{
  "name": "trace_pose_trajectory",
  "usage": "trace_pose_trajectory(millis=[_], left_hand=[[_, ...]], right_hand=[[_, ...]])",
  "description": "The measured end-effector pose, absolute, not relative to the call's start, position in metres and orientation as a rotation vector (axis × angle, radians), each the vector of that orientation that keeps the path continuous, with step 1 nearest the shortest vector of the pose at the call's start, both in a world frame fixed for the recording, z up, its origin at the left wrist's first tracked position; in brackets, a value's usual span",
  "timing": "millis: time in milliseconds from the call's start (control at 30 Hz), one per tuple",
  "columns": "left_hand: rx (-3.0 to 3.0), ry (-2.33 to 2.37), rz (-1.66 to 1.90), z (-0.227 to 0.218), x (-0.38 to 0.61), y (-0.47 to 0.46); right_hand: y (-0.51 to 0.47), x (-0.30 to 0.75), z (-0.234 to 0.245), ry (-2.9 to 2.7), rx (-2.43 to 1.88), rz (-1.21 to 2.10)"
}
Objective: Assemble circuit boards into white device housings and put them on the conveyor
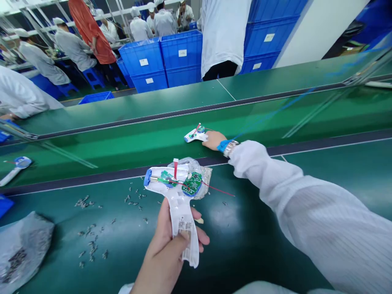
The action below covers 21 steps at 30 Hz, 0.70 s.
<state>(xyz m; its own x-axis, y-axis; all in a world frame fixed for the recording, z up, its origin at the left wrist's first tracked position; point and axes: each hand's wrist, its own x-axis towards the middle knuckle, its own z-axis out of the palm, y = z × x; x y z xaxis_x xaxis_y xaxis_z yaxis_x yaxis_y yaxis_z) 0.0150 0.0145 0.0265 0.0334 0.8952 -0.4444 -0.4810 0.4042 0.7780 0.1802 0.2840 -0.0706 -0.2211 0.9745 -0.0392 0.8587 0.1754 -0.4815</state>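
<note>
The left hand (165, 255) is closed around a white housing (177, 208) above the table (254, 249). At its 1 o'clock, the right hand (213, 141) touches a second housing (191, 136) at the belt (137, 143); its degree of opening cannot be determined. Screws (92, 246) lie at 9 to 11 o'clock, a bag (27, 245) beyond at 9.

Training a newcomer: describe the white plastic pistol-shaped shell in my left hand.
Before the bright green strip lies a dark green worktop. Over it, your left hand holds the shell. It's nearer you than the similar white shell by your right hand.
</note>
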Motion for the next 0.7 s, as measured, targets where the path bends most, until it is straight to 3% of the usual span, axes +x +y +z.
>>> trace_pose_trajectory(millis=[267, 433, 500, 600, 700], left_hand=[[0.603, 1.002, 1.106, 0.016, 0.009, 0.012], [0.653, 0.908, 0.978, 0.020, 0.012, 0.012], [0.675, 0.896, 0.917, 0.022, 0.013, 0.012], [0.725, 0.964, 0.822, 0.022, 0.012, 0.013], [0.765, 1.079, 0.793, 0.019, 0.006, 0.015]], right_hand=[[0.156, 0.290, -0.069, -1.901, -1.953, 0.552], [0.130, 0.262, -0.037, -1.734, -1.710, 0.643], [0.129, 0.231, -0.011, -1.771, -1.457, 0.907], [0.125, 0.188, 0.019, -1.537, -0.576, 2.001], [0.114, 0.166, 0.029, -1.187, -0.217, 2.372]])
